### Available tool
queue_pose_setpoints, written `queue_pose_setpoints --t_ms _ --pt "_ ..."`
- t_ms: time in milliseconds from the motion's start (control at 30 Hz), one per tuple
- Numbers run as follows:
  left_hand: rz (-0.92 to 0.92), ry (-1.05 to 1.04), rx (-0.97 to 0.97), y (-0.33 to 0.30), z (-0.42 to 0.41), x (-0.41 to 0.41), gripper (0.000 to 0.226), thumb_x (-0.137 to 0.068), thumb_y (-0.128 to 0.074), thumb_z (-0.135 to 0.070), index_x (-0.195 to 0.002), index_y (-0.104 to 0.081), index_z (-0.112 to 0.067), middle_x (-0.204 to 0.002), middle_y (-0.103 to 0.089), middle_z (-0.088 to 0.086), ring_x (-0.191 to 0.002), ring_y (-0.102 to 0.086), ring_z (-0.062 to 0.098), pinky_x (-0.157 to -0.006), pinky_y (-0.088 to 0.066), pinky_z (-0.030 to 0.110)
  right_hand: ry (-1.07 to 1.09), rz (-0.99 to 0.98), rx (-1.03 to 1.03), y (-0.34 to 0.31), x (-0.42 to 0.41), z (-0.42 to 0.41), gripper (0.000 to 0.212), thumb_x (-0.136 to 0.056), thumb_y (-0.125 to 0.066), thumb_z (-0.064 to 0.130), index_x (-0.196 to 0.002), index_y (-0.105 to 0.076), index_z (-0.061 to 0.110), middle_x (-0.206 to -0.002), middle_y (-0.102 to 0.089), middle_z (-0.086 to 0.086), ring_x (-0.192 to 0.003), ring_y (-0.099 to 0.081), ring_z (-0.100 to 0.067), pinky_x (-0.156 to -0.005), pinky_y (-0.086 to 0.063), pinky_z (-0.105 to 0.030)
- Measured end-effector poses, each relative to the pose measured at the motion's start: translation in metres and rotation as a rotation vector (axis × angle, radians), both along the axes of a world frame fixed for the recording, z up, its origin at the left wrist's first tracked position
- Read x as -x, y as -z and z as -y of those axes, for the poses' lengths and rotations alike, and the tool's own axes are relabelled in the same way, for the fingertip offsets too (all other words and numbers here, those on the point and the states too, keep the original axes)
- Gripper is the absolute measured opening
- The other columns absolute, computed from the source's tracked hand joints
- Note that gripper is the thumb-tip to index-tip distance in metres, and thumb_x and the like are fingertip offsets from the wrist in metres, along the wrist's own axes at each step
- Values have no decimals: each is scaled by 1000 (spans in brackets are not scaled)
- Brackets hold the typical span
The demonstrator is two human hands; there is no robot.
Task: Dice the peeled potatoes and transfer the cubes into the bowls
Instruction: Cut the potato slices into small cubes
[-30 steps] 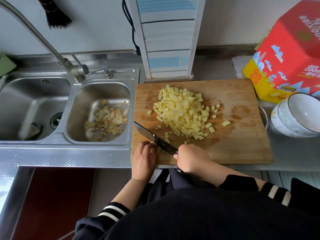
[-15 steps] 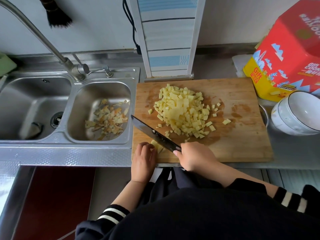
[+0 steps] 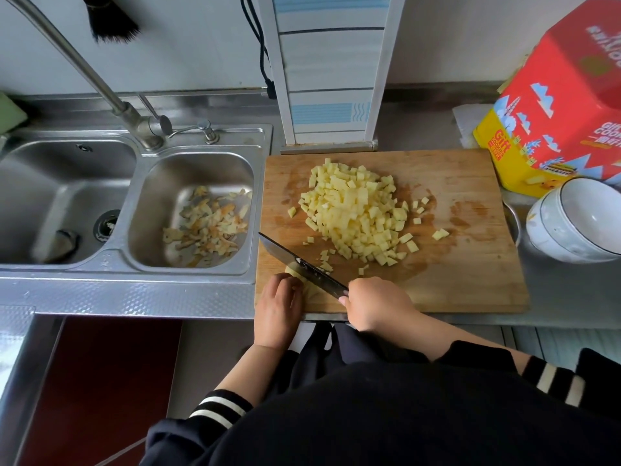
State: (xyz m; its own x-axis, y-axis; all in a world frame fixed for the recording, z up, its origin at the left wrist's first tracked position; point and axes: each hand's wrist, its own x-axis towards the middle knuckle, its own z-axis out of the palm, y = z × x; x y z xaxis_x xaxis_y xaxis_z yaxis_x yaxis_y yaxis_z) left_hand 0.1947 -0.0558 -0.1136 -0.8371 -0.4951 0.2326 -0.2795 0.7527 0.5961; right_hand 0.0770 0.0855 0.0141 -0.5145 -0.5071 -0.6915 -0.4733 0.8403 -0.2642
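A heap of pale yellow potato cubes lies in the middle of the wooden cutting board. At the board's near left corner my left hand holds down a small potato piece with curled fingers. My right hand grips the handle of a dark knife, whose blade runs across that piece, tip pointing up-left. White bowls are stacked right of the board.
A double steel sink sits to the left, with potato peels in its right basin and a faucet above. A red and yellow gift box stands at the back right. A striped panel leans behind the board.
The knife rose and came back down on the potato piece. My left hand stayed on the piece. The view shifted slightly.
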Motion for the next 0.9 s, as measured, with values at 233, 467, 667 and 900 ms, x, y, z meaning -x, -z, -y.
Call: queue_pose_setpoints --t_ms 233,467,667,900 --pt "27 -5 -18 1 0 -1 28 -92 -48 -24 -93 -66 -2 -97 -62 11 -86 -52 18 -73 -38 21 24 22 -41 -1 1 7 21 -100 -47 23 -101 -63 10 -96 -65 -5 -88 -62 -27 -73 -47 -32" --pt "54 10 -19 -2 1 -1 28 -90 -48 -25 -92 -64 -3 -96 -58 11 -84 -52 22 -70 -42 29 18 -2 -9 1 1 7 18 -99 -49 18 -97 -65 10 -80 -57 -2 -80 -58 -26 -68 -45 -31" --pt "117 5 -3 -4 2 0 28 -91 -49 -27 -94 -65 -4 -98 -58 11 -81 -59 29 -69 -44 30 11 -52 24 3 0 16 16 -97 -47 12 -87 -59 11 -75 -54 -2 -76 -56 -27 -65 -43 -30" --pt "144 -345 -120 -18 7 11 19 -91 -66 -17 -104 -62 -3 -103 -60 14 -99 -53 33 -84 -45 43 -6 -81 22 6 -2 14 16 -97 -47 12 -87 -59 12 -68 -51 -1 -73 -55 -26 -61 -40 -29"
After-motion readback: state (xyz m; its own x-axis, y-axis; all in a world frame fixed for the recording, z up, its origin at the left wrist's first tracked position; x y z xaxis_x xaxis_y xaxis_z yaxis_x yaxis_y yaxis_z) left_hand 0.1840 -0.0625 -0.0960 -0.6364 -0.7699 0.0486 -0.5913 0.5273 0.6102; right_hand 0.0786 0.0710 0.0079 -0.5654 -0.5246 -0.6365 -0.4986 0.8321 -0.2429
